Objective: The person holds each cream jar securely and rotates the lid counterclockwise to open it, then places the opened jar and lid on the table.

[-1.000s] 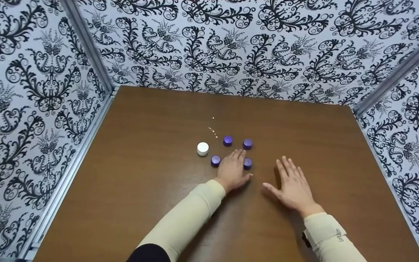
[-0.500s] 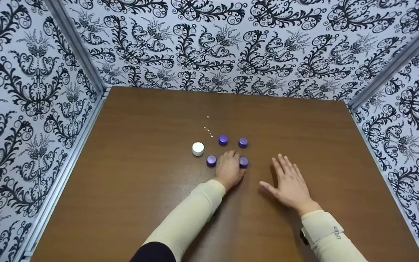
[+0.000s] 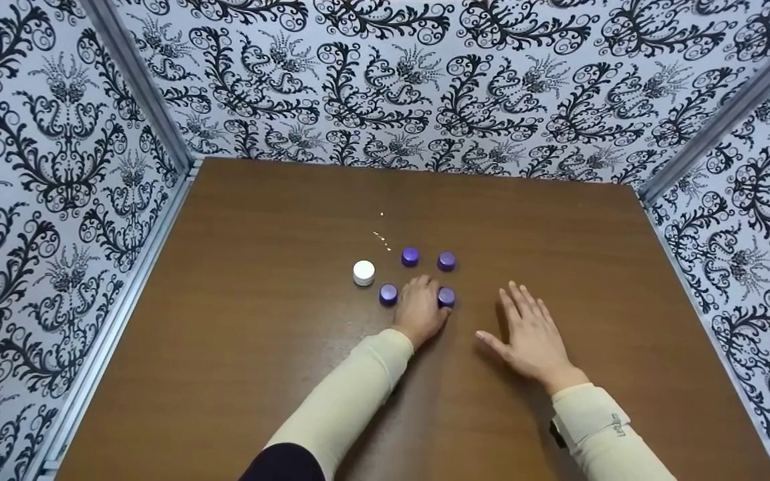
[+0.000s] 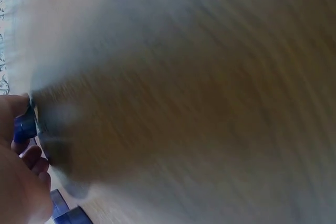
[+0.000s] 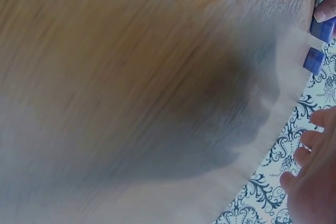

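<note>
My left hand (image 3: 420, 308) lies on the brown table (image 3: 258, 347), in the middle of a small group of caps. Its fingers are bent, and the thumb side touches a purple cap (image 3: 446, 296) that stands just at the right of the hand. In the left wrist view I see a purple cap between my thumb and my fingers, so I think the hand pinches this cap, but the picture is very blurred there. A second purple cap (image 3: 388, 293) stands just at the left of the same hand, very close to the knuckles; I cannot tell if it touches them.

My right hand (image 3: 529, 337) rests flat on the table, a little to the right of the left one. Its fingers are straight and spread apart, the thumb points to the left, and it holds nothing. It is apart from all the caps.

Beyond my left hand there are two more purple caps, one farther cap (image 3: 410, 256) on the left and another farther cap (image 3: 446, 260) on the right, side by side with a gap between them. A white cap (image 3: 363, 272) stands at the left of the group, near the second purple cap. Behind the caps some small light specks (image 3: 381, 238) lie on the wood in a short line.

Both my arms wear cream sleeves (image 3: 351, 394). Around the table stand walls (image 3: 425, 80) with a black and white flower pattern.
</note>
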`<act>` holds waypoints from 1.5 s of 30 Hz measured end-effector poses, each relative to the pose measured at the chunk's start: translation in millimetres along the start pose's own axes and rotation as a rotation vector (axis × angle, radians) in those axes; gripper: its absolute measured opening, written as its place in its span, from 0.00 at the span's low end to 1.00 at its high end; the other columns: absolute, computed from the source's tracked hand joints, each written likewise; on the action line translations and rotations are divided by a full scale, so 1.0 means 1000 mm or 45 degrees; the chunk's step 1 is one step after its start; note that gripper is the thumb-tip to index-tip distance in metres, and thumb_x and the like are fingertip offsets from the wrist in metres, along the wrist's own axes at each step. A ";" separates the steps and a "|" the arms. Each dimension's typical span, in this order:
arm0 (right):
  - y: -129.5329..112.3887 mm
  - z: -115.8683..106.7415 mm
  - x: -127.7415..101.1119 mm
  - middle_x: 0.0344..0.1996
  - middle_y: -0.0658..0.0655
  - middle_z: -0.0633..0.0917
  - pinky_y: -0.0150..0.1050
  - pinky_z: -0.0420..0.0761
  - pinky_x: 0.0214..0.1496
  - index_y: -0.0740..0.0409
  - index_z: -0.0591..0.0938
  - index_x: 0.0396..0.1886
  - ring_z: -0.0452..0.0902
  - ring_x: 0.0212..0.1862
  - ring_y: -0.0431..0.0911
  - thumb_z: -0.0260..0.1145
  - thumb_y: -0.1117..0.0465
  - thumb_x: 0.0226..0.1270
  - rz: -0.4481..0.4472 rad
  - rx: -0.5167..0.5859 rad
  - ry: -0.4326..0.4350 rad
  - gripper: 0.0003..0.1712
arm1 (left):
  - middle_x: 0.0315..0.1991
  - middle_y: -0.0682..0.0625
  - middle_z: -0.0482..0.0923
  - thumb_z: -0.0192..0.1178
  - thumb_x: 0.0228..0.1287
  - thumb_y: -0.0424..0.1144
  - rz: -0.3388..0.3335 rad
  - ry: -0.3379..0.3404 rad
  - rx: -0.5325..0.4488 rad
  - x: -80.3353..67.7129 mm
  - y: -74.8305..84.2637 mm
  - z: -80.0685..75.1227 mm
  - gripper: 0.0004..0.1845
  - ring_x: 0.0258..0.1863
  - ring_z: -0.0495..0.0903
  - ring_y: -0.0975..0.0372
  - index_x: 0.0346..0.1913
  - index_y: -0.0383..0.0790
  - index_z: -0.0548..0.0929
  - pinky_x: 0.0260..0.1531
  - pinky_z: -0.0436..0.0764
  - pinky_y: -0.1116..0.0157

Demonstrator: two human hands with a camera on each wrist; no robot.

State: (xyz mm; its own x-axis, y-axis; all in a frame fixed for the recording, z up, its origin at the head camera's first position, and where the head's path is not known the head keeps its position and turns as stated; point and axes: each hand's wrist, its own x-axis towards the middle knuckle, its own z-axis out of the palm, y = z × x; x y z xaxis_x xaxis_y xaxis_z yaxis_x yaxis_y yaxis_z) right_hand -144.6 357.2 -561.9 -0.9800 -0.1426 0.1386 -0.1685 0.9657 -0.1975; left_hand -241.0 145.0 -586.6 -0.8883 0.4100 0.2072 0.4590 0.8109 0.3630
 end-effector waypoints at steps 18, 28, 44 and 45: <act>-0.010 -0.005 0.007 0.75 0.67 0.59 0.58 0.48 0.73 0.66 0.63 0.74 0.51 0.75 0.61 0.57 0.38 0.72 -0.073 -0.015 0.030 0.45 | 0.43 0.49 0.80 0.73 0.52 0.47 0.092 0.122 -0.142 -0.015 -0.006 -0.018 0.20 0.47 0.79 0.54 0.46 0.42 0.82 0.51 0.75 0.58; -0.021 -0.006 0.015 0.72 0.66 0.65 0.58 0.49 0.73 0.65 0.66 0.73 0.56 0.73 0.60 0.63 0.49 0.71 -0.129 -0.018 0.046 0.38 | 0.43 0.50 0.79 0.74 0.51 0.47 0.101 0.136 -0.219 -0.023 -0.008 -0.026 0.22 0.46 0.79 0.55 0.48 0.42 0.86 0.51 0.75 0.61; -0.032 -0.008 0.021 0.42 0.57 0.87 0.55 0.59 0.70 0.61 0.86 0.45 0.81 0.50 0.55 0.68 0.57 0.68 -0.238 0.086 0.164 0.12 | 0.40 0.52 0.81 0.76 0.48 0.45 0.078 0.132 -0.348 -0.030 -0.008 -0.030 0.19 0.42 0.80 0.57 0.44 0.43 0.89 0.45 0.77 0.63; -0.033 -0.009 0.021 0.40 0.56 0.87 0.55 0.61 0.69 0.60 0.86 0.42 0.81 0.48 0.54 0.68 0.58 0.67 -0.241 0.104 0.178 0.10 | 0.40 0.52 0.82 0.75 0.48 0.45 0.077 0.121 -0.362 -0.030 -0.008 -0.030 0.19 0.43 0.80 0.58 0.45 0.43 0.88 0.46 0.77 0.63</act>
State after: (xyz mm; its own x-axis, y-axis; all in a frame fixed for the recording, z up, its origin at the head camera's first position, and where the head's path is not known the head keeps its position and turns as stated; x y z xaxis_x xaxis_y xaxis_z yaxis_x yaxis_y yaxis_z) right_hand -159.0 323.9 -544.1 -0.9072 -0.2823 0.3120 -0.3609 0.9032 -0.2322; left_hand -217.6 114.0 -568.0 -0.8594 0.4022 0.3157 0.5101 0.6314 0.5841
